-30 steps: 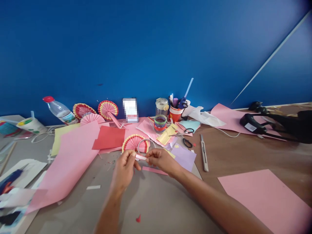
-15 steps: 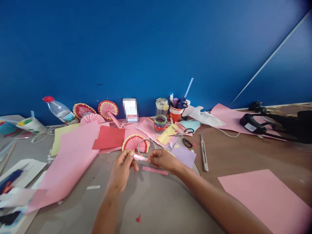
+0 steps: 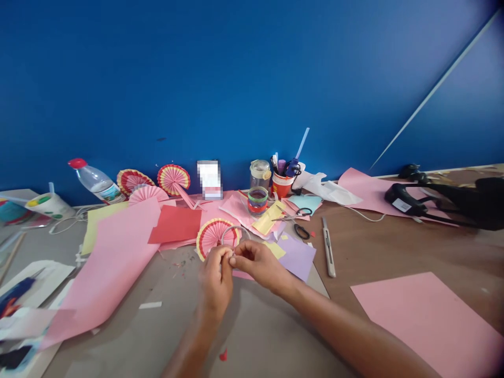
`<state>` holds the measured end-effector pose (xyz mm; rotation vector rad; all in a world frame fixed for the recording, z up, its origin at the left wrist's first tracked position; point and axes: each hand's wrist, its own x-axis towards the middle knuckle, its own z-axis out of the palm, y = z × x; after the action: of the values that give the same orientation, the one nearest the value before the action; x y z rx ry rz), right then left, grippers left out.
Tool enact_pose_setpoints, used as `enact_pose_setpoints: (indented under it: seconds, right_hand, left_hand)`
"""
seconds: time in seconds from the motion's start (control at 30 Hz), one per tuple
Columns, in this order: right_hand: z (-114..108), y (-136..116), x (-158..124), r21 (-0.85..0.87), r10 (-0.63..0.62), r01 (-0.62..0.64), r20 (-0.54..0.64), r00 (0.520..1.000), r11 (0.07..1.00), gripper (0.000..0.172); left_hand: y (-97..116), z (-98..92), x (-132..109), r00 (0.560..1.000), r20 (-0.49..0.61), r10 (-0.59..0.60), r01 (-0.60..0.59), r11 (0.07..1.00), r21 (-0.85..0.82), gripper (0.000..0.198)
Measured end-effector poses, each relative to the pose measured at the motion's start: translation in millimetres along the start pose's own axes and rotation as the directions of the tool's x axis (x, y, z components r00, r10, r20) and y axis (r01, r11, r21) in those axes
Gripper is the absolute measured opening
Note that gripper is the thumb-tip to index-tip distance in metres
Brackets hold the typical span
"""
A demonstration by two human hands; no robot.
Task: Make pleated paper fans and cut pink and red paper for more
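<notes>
My left hand [image 3: 218, 270] and my right hand [image 3: 255, 262] meet with fingertips pinched together. Between them is the small light pink paper strip seen a moment earlier; the fingers now cover nearly all of it. Just behind my hands lies a pleated pink paper fan [image 3: 216, 236] with a red and yellow edge. A thin clear ring [image 3: 249, 234] overlaps its right side. Under my right hand, a darker pink strip [image 3: 242, 274] lies on the table, partly hidden. Purple paper [image 3: 299, 257] with yellow scraps is near my right wrist.
Scissors [image 3: 302, 231] and a box cutter [image 3: 328, 249] lie on the right. Behind stand a clear jar [image 3: 259, 181] and an orange cup [image 3: 281, 185] of tools. Large pink sheets [image 3: 114, 252] spread left. A bottle [image 3: 96, 181] leans at the blue wall.
My left hand has moved right until its fingertips meet those of my right hand. The light pink strip, stretched between them before, is now almost hidden in the fingers.
</notes>
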<state>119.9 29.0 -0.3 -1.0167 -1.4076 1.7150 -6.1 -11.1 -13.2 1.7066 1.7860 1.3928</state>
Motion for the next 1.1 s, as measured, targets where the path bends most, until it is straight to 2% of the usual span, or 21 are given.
enact_pose_setpoints:
  seconds: [0.17, 0.3, 0.4, 0.5, 0.57, 0.77, 0.9, 0.97, 1.03, 1.07, 1.1]
  right_hand:
    - [-8.9, 4.3, 4.2, -0.021, -0.01, 0.009, -0.043, 0.999, 1.0, 0.015]
    - [-16.6, -0.7, 5.9, -0.011, -0.012, 0.011, -0.089, 0.996, 1.0, 0.016]
    - [-14.3, -5.5, 4.3, -0.019, -0.026, 0.025, -0.048, 0.999, 1.0, 0.021]
    - [-8.4, -6.0, 2.5, -0.068, -0.018, 0.018, 0.009, 1.0, 0.998, 0.021]
    - [-6.7, -4.2, 2.4, -0.099, -0.022, 0.021, -0.014, 1.0, 0.995, 0.019]
    - [-17.7, -4.0, 7.0, -0.073, 0.026, -0.031, -0.067, 0.997, 0.997, 0.007]
    - [-43.3, -6.2, 16.5, -0.098, -0.022, 0.015, -0.074, 0.997, 0.995, 0.008]
    - [-65.7, -7.1, 22.1, -0.183, -0.038, 0.025, -0.067, 0.997, 0.983, 0.01]
    - [-89.2, -8.8, 26.0, -0.383, -0.002, -0.056, -0.15, 0.989, 0.922, 0.015]
    - [-98.9, -10.1, 26.8, -0.541, -0.015, -0.11, -0.222, 0.975, 0.834, 0.02]
    - [-106.0, -11.5, 26.9, -0.689, -0.094, -0.153, -0.307, 0.947, 0.709, 0.021]
  left_hand:
    - [3.5, -4.1, 2.7, 0.989, 0.07, -0.128, 0.134, 0.987, -0.084, 0.02]
    - [-2.2, -10.6, 5.9, 0.98, 0.005, -0.197, 0.197, 0.979, -0.057, 0.021]
    - [-4.3, -9.6, 5.2, 0.983, -0.006, -0.183, 0.182, 0.981, -0.061, 0.02]
    - [-0.8, -5.4, 3.0, 0.992, 0.054, -0.114, 0.119, 0.99, -0.079, 0.019]
    - [2.7, -4.7, 2.4, 0.992, 0.08, -0.1, 0.106, 0.991, -0.084, 0.019]
    - [3.1, -17.7, 10.0, 0.965, -0.036, -0.261, 0.258, 0.964, -0.07, 0.024]
    - [-8.5, -27.1, 16.4, 0.924, -0.075, -0.376, 0.352, 0.91, -0.22, 0.026]
    - [-16.8, -30.9, 19.6, 0.9, -0.104, -0.424, 0.371, 0.868, -0.33, 0.026]
    - [-24.1, -34.2, 22.8, 0.877, -0.103, -0.47, 0.388, 0.817, -0.426, 0.025]
    - [-26.6, -35.4, 24.0, 0.872, -0.08, -0.483, 0.396, 0.792, -0.464, 0.025]
    - [-28.4, -36.3, 25.0, 0.873, -0.044, -0.485, 0.404, 0.771, -0.491, 0.025]
